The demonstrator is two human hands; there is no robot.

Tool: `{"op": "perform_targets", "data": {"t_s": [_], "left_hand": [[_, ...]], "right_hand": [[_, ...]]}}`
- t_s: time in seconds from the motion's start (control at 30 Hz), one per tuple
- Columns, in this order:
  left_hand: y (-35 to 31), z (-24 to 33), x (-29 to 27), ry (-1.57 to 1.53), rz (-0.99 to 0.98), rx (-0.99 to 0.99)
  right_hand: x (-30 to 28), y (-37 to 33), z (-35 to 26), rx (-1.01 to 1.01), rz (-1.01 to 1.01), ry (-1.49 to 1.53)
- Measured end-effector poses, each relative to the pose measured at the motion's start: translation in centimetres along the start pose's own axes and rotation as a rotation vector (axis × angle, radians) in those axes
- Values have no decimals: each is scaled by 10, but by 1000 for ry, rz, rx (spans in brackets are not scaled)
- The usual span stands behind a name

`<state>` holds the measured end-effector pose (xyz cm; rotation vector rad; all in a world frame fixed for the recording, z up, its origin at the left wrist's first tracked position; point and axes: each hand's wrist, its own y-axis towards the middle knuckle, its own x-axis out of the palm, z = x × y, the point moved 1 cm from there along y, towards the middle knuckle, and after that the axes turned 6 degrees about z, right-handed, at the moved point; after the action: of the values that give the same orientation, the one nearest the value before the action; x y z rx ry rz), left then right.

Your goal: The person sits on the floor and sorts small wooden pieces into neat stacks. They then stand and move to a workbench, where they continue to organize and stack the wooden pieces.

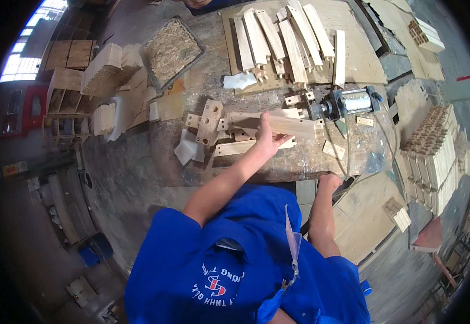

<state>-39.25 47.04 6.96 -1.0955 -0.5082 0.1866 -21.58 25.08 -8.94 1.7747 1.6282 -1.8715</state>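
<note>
My left hand (267,141) is closed on a pale wooden rail (297,128), thumb over its top and fingers below. The rail lies in a jig on the workbench, between a drilled wooden block (210,122) on the left and a pneumatic cylinder (353,101) on the right. Another drilled wooden strip (235,147) rests on the near side of the jig. Down at the bench's front edge, my right hand (330,181) looks closed beside a dark fitting and hoses. Its fingers are mostly hidden, so what it grips cannot be made out.
A black tray (182,72) of wooden dowels stands at the back left. Several wooden rails (289,38) lie on cardboard at the far side. Stacked wooden parts (432,156) stand to the right, others (103,70) to the left. An air hose (348,146) hangs over the front edge.
</note>
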Motion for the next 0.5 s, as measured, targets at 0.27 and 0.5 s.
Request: {"op": "perform_targets", "data": {"t_s": [0.27,0.5], "left_hand": [[14,14,-21,1083,-584,662],[8,42,9,1792,-419,959]], "right_hand": [[18,8,17,-473,167,-518],[-30,-28,-33,535,262,608]]}}
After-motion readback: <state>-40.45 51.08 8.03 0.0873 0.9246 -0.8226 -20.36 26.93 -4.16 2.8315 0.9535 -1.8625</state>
